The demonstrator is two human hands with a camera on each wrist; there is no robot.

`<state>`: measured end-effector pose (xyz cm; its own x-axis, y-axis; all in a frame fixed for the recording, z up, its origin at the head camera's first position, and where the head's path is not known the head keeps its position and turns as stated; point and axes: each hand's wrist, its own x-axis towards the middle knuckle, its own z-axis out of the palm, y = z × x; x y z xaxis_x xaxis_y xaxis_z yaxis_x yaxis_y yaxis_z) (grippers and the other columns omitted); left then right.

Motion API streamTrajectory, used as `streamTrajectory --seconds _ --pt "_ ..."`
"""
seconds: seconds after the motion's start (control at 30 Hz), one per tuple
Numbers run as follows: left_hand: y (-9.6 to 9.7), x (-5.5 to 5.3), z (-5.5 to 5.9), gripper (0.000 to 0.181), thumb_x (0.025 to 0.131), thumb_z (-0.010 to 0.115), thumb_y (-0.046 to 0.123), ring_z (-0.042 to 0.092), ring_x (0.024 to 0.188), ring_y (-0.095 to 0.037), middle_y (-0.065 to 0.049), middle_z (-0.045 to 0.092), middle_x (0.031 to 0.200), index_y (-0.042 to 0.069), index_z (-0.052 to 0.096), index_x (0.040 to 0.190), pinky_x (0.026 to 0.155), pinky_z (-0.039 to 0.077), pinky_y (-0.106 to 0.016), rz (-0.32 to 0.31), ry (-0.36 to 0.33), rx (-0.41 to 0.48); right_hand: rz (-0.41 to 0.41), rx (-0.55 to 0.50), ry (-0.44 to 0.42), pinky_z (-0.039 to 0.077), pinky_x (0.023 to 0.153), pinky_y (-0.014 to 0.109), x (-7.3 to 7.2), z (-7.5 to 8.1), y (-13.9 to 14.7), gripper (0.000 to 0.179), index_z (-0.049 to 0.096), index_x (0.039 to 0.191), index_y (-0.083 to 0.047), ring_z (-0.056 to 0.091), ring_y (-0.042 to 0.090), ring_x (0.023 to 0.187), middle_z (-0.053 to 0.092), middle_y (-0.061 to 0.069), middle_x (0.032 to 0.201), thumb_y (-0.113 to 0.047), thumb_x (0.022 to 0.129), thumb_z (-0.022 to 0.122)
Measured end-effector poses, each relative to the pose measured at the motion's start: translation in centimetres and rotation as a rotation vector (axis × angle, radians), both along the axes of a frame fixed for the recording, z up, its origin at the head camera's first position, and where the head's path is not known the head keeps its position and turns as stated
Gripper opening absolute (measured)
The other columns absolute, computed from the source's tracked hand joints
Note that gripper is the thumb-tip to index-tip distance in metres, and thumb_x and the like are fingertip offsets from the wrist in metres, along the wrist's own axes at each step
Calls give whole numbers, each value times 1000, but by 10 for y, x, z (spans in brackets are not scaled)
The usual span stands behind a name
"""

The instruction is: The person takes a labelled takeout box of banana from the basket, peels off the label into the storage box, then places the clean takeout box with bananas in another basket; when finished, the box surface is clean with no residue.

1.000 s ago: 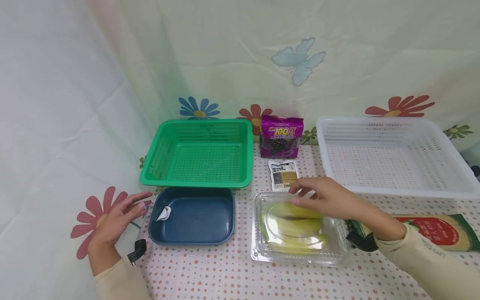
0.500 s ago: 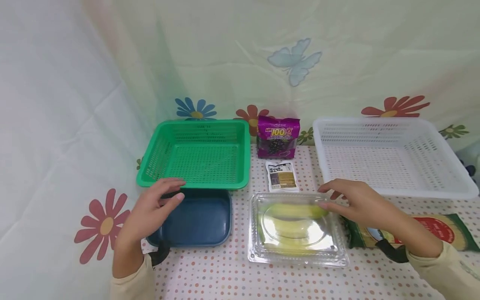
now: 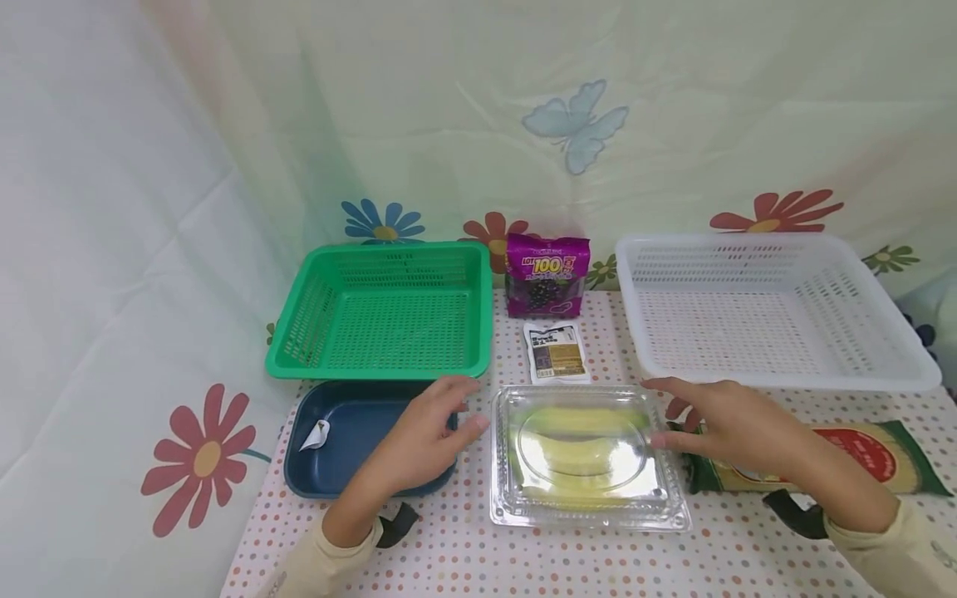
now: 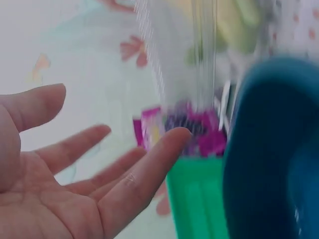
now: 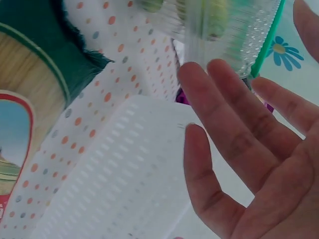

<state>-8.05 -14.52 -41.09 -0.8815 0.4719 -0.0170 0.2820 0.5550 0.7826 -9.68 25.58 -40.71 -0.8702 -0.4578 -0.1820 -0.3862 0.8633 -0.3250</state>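
Observation:
A clear plastic clamshell box [image 3: 591,519] with bananas [image 3: 576,455] inside lies on the dotted tablecloth, lid down. My left hand [image 3: 426,436] hovers over the right part of the blue tray [image 3: 295,465], its fingers spread toward the box's left side. In the left wrist view the palm faces the box and nothing is in it. At the box's right side is my right hand [image 3: 718,419], thumb and fingertips right at the edge. The right wrist view shows those fingers [image 5: 224,129] loosely extended, holding nothing.
A green basket [image 3: 377,372] stands behind the blue tray, which holds a small white scrap [image 3: 316,434]. A purple candy bag [image 3: 547,278] and a white sachet [image 3: 557,353] sit behind the box. Right are a white basket [image 3: 785,378] and a pasta packet [image 3: 852,453].
My left hand has moved right, from beside the blue tray to over its right side. My right hand has drawn back from above the box to its right edge.

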Motion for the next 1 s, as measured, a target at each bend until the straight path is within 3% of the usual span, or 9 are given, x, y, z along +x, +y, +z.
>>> streamTrajectory --seconds 0.17,0.33,0.6,1.0 --pt "19 3 -10 59 104 58 37 63 122 -32 -11 43 156 12 43 155 93 57 -43 -15 -67 -79 14 -43 -40 55 67 27 4 -8 4 87 49 150 -18 66 -1 78 74 -8 101 -71 83 66" --pt "27 5 -18 68 100 64 37 62 116 -27 -12 40 157 14 38 158 96 54 -47 -6 -106 -130 13 -118 -119 55 69 26 6 -14 7 88 38 155 -17 67 -3 81 74 -7 103 -66 87 67" --pt "31 7 -22 77 97 71 30 70 109 -23 -13 41 155 14 32 160 84 55 -28 -16 -165 -122 -11 -204 -241 60 73 29 7 -19 9 93 26 161 -20 72 3 87 75 0 106 -61 89 68" --pt "32 8 -27 81 95 73 31 68 102 -15 -16 39 157 20 29 162 80 55 -27 14 -203 -93 -45 -275 -287 58 76 28 10 -26 12 90 21 163 -26 71 3 90 73 -9 99 -55 92 68"
